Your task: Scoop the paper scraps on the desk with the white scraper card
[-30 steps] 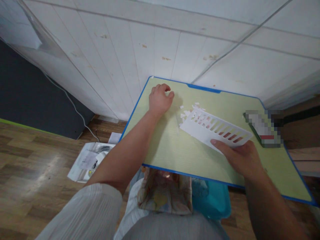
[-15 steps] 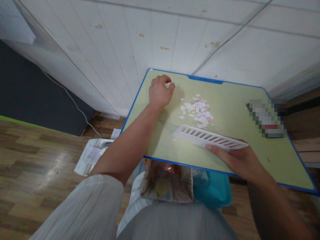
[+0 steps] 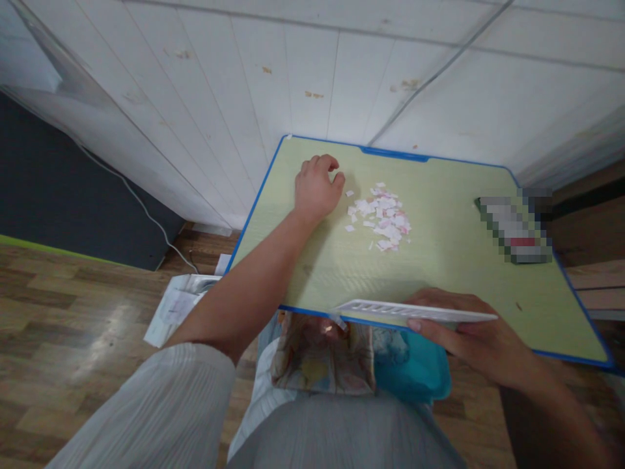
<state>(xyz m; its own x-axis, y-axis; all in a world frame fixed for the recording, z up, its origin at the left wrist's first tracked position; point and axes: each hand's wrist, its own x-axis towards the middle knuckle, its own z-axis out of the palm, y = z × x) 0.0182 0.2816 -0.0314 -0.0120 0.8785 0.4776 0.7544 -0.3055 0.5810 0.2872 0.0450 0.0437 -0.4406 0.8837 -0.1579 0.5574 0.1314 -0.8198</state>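
My right hand (image 3: 469,332) grips a thin white plastic strip with a row of slots (image 3: 375,309), fingers behind and thumb in front. The strip stands on edge along the table's near side. A blurred whitish bit (image 3: 338,320) shows at the table edge below the strip's left end. Beyond lies a loose pile of small white and pinkish paper scraps (image 3: 385,218) at mid-table. My left hand (image 3: 318,185) rests left of the pile, fingers loosely curled, with a gap between thumb and forefinger and nothing held.
The pale green table (image 3: 439,221) has a blue rim and stands against a white plank wall (image 3: 312,65). A pixelated phone-like object (image 3: 515,228) lies at the right. Below the near edge are an open patterned bag (image 3: 322,371) and a turquoise bin (image 3: 424,371).
My right hand has drawn the slotted strip toward me, from beside the scraps to the near table edge. The pile and my left hand stay nearly where they were; the view shifts slightly.
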